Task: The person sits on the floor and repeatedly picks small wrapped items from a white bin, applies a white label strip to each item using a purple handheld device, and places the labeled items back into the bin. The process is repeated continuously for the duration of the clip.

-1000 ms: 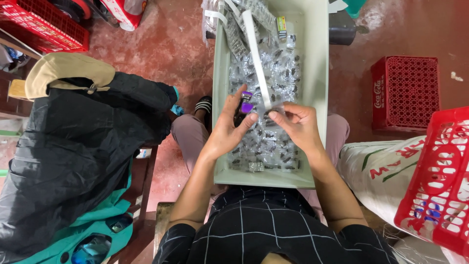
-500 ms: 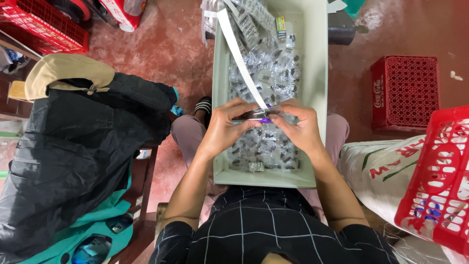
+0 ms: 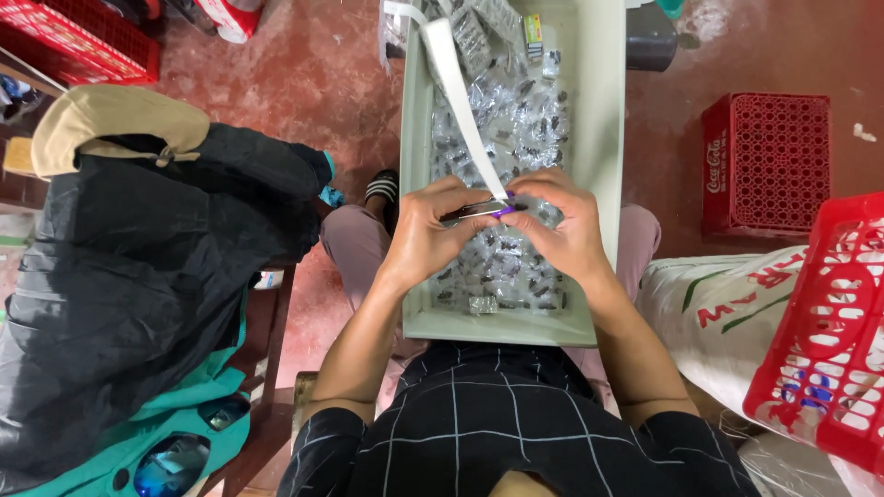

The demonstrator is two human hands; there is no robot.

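- Since 1 second ago, our 2 hands have closed together over the pale green tray [image 3: 603, 138].
- Left hand [image 3: 428, 235] and right hand [image 3: 562, 230] pinch a small purple-tipped packet [image 3: 488, 210], white strip [image 3: 460, 101] trailing upward.

Both hands meet over the pale green tray [image 3: 603, 175] on the person's lap. The left hand [image 3: 433, 230] and the right hand [image 3: 562, 230] pinch a small clear packet with a purple tip [image 3: 488, 211] between their fingertips. From that pinch a white paper strip [image 3: 460, 101] runs up and away to the tray's far end. Beneath the grip lies a heap of small clear packets [image 3: 502, 267] with dark parts inside. Right of the hands stands a red crate [image 3: 764, 166]; left of them a black jacket [image 3: 138, 276] lies heaped.
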